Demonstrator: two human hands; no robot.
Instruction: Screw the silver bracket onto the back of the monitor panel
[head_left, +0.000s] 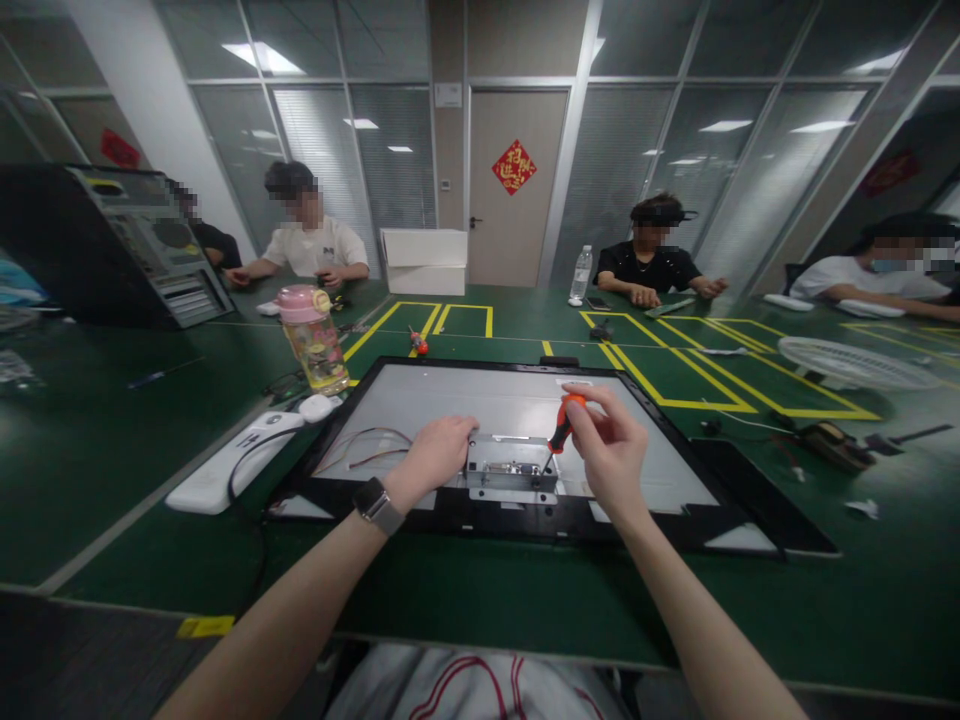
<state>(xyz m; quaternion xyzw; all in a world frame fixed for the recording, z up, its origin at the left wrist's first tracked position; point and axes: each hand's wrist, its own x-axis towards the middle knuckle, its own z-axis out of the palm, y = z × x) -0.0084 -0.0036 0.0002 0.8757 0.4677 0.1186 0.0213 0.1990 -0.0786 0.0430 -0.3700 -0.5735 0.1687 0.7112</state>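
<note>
A flat screen panel (420, 395) with a black frame lies on the green table, its grey back facing up. On its near middle part sits a metal hinge bracket (511, 478). My left hand (441, 455), with a watch on the wrist, grips the bracket's left end; its fingertips are partly hidden. In my right hand (611, 440) is a red and black screwdriver (561, 425), tilted, its shaft pointing down at the bracket's right end. Whether the tip sits in a screw is too small to tell. Thin wires (364, 440) lie on the panel's left side.
Left of the panel are a white power strip (236, 465) with a black cable and a pink-lidded bottle (313, 340). An open computer case (120, 245) stands far left. A dark flat panel (765, 495) lies right. Several people sit across the table, near a white box (425, 262).
</note>
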